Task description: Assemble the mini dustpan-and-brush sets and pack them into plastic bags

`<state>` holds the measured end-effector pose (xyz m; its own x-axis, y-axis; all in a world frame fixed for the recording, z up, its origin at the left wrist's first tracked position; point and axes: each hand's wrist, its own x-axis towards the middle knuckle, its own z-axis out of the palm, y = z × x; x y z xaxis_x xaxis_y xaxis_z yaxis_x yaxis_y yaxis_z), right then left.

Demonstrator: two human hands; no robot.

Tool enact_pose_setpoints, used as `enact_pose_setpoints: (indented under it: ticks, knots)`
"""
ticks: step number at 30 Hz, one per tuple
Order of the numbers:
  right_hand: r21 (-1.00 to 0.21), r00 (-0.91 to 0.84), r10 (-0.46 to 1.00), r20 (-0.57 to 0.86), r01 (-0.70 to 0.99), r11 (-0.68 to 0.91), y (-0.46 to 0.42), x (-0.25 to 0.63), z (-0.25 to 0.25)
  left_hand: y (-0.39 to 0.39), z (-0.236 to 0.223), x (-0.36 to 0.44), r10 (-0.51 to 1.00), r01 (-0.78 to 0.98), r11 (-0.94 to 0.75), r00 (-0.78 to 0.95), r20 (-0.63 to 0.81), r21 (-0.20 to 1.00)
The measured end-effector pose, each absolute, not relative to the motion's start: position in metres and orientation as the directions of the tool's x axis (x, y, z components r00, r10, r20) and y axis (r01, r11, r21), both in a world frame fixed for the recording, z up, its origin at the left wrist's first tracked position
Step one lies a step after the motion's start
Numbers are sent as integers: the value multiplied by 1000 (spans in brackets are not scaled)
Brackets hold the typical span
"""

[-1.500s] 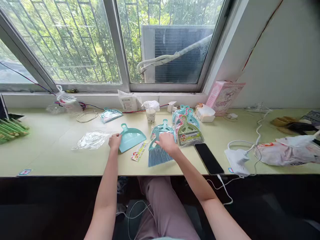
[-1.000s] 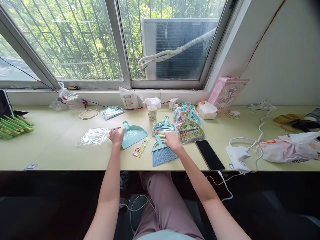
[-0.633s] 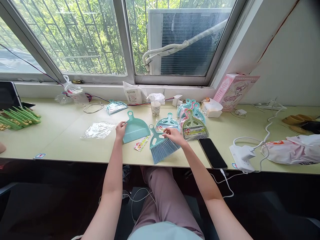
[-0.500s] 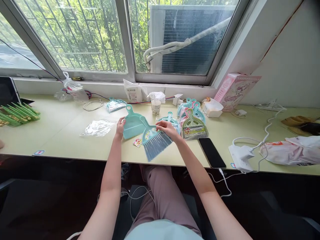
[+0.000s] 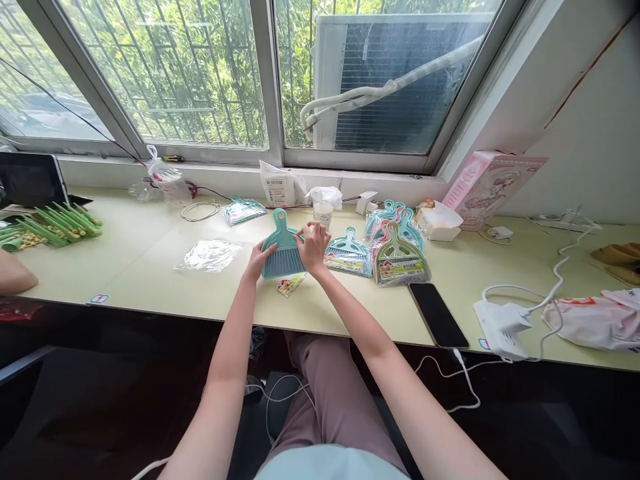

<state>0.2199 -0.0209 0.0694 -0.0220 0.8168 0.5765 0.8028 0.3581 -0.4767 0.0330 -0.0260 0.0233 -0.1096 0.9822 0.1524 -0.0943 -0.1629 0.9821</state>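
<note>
A small teal hand brush (image 5: 283, 260) with grey-blue bristles lies against its matching teal dustpan, their handles lined up and pointing toward the window. My left hand (image 5: 257, 259) grips the left edge of the set, thumb over the front. At the right edge my right hand (image 5: 313, 247) is closed in a pinch; its fingers partly hide what they touch. Just below, a printed card (image 5: 291, 285) rests on the table. To the right lie a wrapped teal brush set (image 5: 349, 253) and a pile with a green wrapped set (image 5: 401, 257) in front.
A clear plastic wrapper (image 5: 210, 255) lies on the left of the table (image 5: 150, 287). Behind stand a cup with tissue (image 5: 323, 203) and a white packet (image 5: 281, 185). A phone (image 5: 437, 315) and power strip (image 5: 500, 330) are at right. Another person's arm (image 5: 15, 273) rests far left.
The brush has moved left and up onto the dustpan, its bristles no longer hanging toward me. My right hand has shifted to the set's right edge. The view has turned slightly left.
</note>
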Motion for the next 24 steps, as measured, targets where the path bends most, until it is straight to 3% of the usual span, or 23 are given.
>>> enact_pose_setpoints:
  ticks: [2, 6, 8, 16, 24]
  knots:
    - [-517, -5, 840, 543, 786, 339, -18, 227, 66, -26, 24, 34, 982, -81, -167, -97, 159, 983]
    - [-752, -155, 925, 348, 542, 374, -7, 241, 59, -27, 24, 38, 976, -26, -205, -86, 203, 978]
    - [-807, -186, 937, 297, 475, 350, -3, 244, 57, -28, 24, 40, 972, 5, -224, -78, 223, 975]
    - [-834, -30, 981, 193, 522, 180, -2, 236, 63, -29, 23, 45, 951, 46, -285, -112, 288, 957]
    - [-851, -16, 987, 159, 505, 145, 0, 234, 54, -29, 23, 44, 957, 80, -261, -108, 268, 962]
